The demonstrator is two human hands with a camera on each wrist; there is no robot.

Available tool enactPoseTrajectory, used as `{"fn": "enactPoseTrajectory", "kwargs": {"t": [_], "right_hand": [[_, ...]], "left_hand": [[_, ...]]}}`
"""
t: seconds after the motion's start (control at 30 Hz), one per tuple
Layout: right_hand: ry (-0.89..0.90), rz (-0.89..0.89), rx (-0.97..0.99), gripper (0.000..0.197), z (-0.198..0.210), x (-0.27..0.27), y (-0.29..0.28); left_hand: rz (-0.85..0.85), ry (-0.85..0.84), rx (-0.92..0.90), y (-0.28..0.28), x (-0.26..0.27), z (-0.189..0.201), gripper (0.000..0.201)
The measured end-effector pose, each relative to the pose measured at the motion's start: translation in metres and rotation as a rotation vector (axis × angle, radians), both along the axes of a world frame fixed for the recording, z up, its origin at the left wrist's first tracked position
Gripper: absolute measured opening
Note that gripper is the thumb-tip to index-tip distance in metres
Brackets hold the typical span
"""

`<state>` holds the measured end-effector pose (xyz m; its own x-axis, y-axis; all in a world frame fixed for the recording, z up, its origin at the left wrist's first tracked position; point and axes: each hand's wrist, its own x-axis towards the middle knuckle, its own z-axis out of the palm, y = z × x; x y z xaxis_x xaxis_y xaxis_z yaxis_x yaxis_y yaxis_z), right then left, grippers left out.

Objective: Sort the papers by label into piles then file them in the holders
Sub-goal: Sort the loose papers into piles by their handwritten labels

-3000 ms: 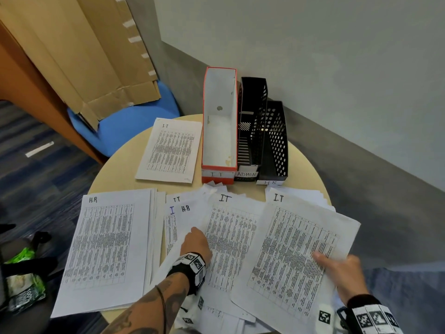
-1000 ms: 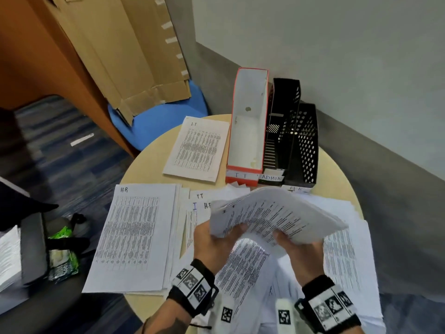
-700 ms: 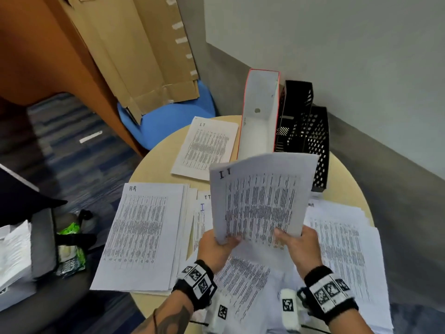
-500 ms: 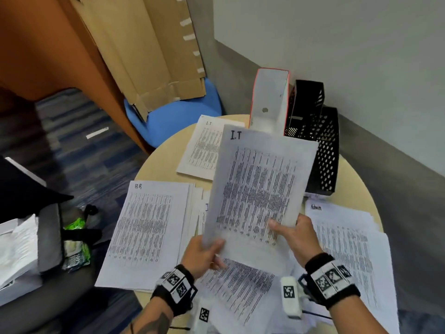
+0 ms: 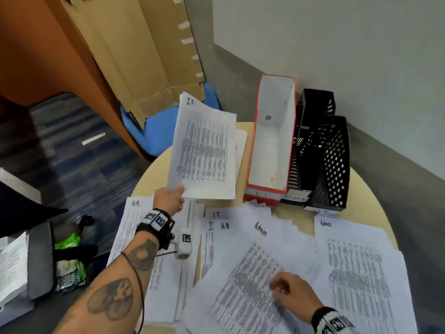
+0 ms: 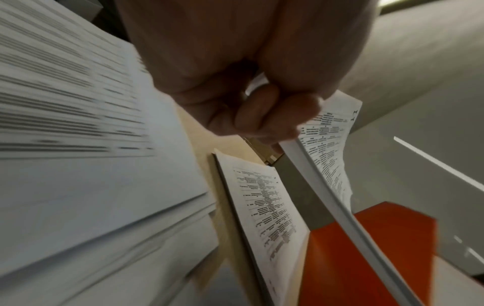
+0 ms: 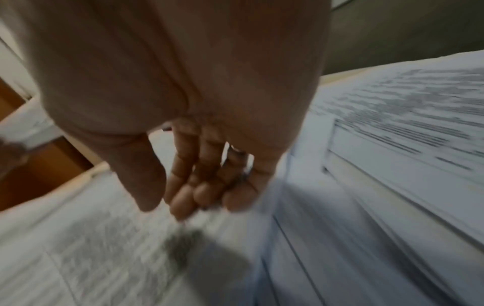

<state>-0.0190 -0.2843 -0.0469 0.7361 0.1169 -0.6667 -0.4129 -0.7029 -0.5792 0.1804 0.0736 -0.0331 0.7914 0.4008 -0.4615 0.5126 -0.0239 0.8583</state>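
My left hand [image 5: 168, 198] now carries the IT sheets [image 5: 204, 150] alone, fingers [image 6: 275, 116] pinched on the lower corner, the paper lifted and tilted out toward twelve o'clock. Half a second ago both hands held this bundle upright in front of me; the right hand [image 5: 292, 294] has let go and dropped to five o'clock, fingers [image 7: 199, 190] loosely curled and holding nothing, just above the Admin-marked sheet [image 5: 250, 280].

Under the lifted bundle, at twelve o'clock on the worktop [image 5: 361, 201], lies the IT pile [image 6: 264, 207], just beside the orange holder [image 5: 272, 141] labelled IT. So I judge this is a drop onto that pile, not filing yet. The orange holder looks empty, as do the two black holders [image 5: 320, 150] on its right.

The HR pile [image 5: 134, 227] sits at nine o'clock, an Admin pile [image 5: 356, 273] at three. In the middle, mixed sheets marked IT, HR and Admin overlap, so sorting is partly done. My right hand looks poised to take the next one.
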Motion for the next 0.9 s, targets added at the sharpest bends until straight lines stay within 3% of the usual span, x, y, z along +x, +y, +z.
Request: {"fn": "enactPoseTrajectory", "kwargs": {"t": [0.1, 0.27, 0.33, 0.37, 0.4, 0.47, 0.53, 0.6, 0.63, 0.7, 0.73, 0.83, 0.9], "right_hand": [[0.022, -0.04, -0.027, 0.014, -0.017, -0.001, 0.001], [-0.092, 0.157, -0.205, 0.022, -0.055, 0.004, -0.007], [-0.034, 0.087, -0.199, 0.029, -0.058, 0.0, -0.004], [-0.029, 0.115, -0.174, 0.024, -0.056, -0.002, -0.002], [-0.026, 0.01, -0.115, 0.018, -0.054, -0.003, 0.002], [-0.012, -0.126, -0.068, 0.014, -0.053, -0.003, 0.002], [0.011, -0.122, -0.04, 0.01, -0.05, 0.0, 0.002], [0.049, -0.137, 0.013, 0.008, -0.047, 0.001, 0.002], [0.065, -0.16, 0.06, 0.009, -0.045, 0.002, 0.001], [0.073, -0.231, 0.118, 0.01, -0.041, 0.001, -0.001], [0.087, -0.235, 0.127, 0.01, -0.038, 0.002, -0.002], [0.078, -0.216, 0.148, 0.01, -0.038, 0.002, -0.003], [0.068, -0.221, 0.152, 0.01, -0.038, 0.001, -0.003]], "left_hand": [[-0.068, 0.038, 0.051, -0.006, 0.052, -0.016, 0.032], [-0.183, 0.182, 0.158, -0.014, 0.105, -0.048, 0.039], [-0.225, 0.25, 0.25, -0.006, 0.111, -0.06, 0.052], [-0.227, 0.286, 0.273, 0.001, 0.113, -0.07, 0.056], [-0.211, 0.314, 0.287, 0.003, 0.112, -0.074, 0.058], [-0.247, 0.356, 0.379, -0.003, 0.106, -0.066, 0.046], [-0.286, 0.382, 0.476, -0.01, 0.1, -0.058, 0.032], [-0.308, 0.386, 0.52, -0.017, 0.098, -0.051, 0.032], [-0.308, 0.395, 0.542, -0.02, 0.099, -0.05, 0.046], [-0.291, 0.45, 0.599, -0.025, 0.097, -0.045, 0.095], [-0.261, 0.475, 0.608, -0.029, 0.093, -0.037, 0.107], [-0.198, 0.433, 0.65, -0.047, 0.063, -0.005, 0.106], [-0.241, 0.325, 0.683, -0.066, 0.026, 0.009, 0.093]]}}
